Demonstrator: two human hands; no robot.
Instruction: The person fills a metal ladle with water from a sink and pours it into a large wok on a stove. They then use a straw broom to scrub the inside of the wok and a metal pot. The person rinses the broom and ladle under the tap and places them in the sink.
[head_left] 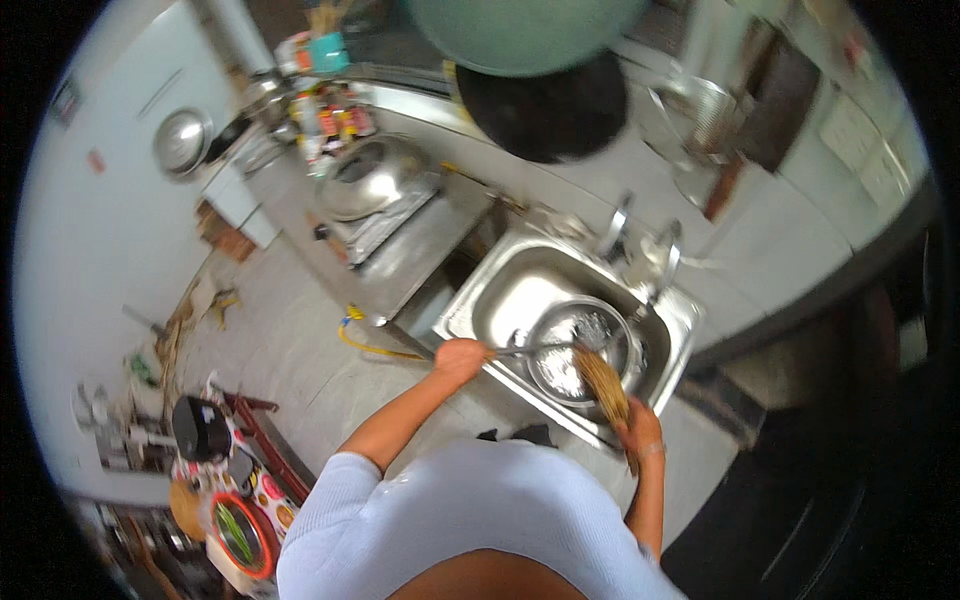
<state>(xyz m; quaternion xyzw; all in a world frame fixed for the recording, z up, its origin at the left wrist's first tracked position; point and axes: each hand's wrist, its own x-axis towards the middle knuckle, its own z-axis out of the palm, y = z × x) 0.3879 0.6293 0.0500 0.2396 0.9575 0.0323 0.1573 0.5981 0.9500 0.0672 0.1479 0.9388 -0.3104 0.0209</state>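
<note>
In my left hand (pixel 460 360) is a long metal cooking utensil (pixel 520 350) with a wooden handle end; its far end lies behind the brush, so I cannot tell its kind. My right hand (pixel 640 432) is wrapped round a straw-coloured bristle brush (pixel 600 385). The bristles point up and left, meeting the utensil's far end. Both are above a round metal basin (pixel 535 380) holding shiny water, which stands inside a stainless steel sink (pixel 490 290). Two curved taps (pixel 668 245) rise at the sink's back edge.
Left of the sink, a metal counter (pixel 430 240) bears a wok (pixel 375 180) and condiment packs. A yellow hose (pixel 375 348) hangs below it. A strainer and a cleaver-like dark board hang on the right wall. A red-rimmed bowl (pixel 268 535) with green vegetables stands at lower left.
</note>
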